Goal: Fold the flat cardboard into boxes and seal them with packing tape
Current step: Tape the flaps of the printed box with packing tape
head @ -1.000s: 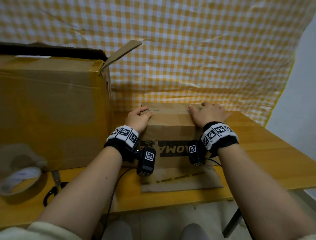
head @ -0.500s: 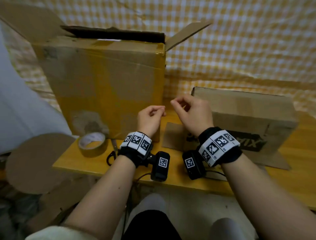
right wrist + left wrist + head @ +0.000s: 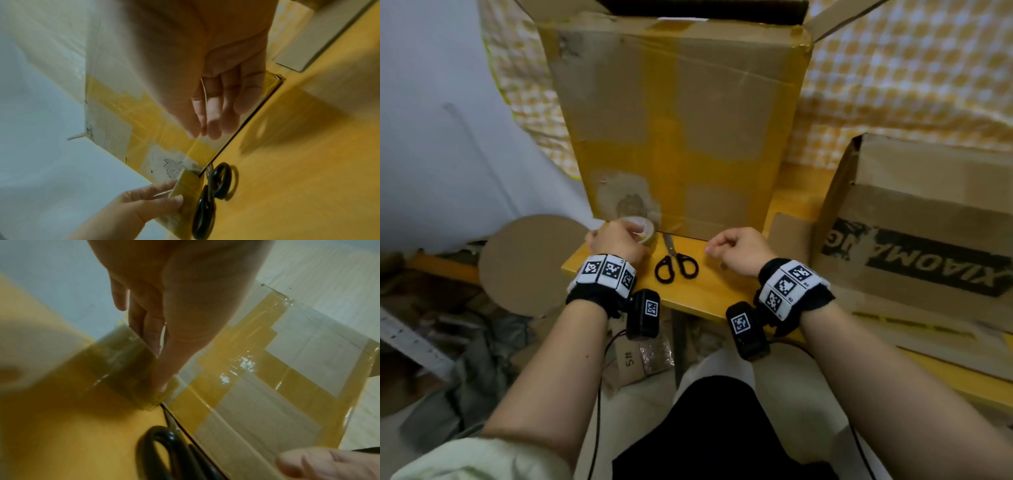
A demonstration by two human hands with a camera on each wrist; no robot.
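A roll of brownish packing tape (image 3: 646, 229) lies at the left corner of the yellow table (image 3: 715, 291), against the foot of a tall taped cardboard box (image 3: 681, 130). My left hand (image 3: 616, 243) grips the roll: in the left wrist view its fingers reach over the rim and the thumb presses the outer side of the roll (image 3: 123, 363). My right hand (image 3: 736, 250) hovers above the table with relaxed fingers (image 3: 216, 113) and holds nothing. The folded brown box with black print (image 3: 921, 219) lies at the right.
Black-handled scissors (image 3: 676, 263) lie between my hands, blades pointing at the tall box. A round cardboard disc (image 3: 527, 263) leans off the table's left end. Clutter lies on the floor below. A checked yellow cloth (image 3: 893, 85) hangs behind.
My view has swung left, away from the printed box. My left hand moved to the tape roll and took hold of it. My right hand came down beside the scissors.
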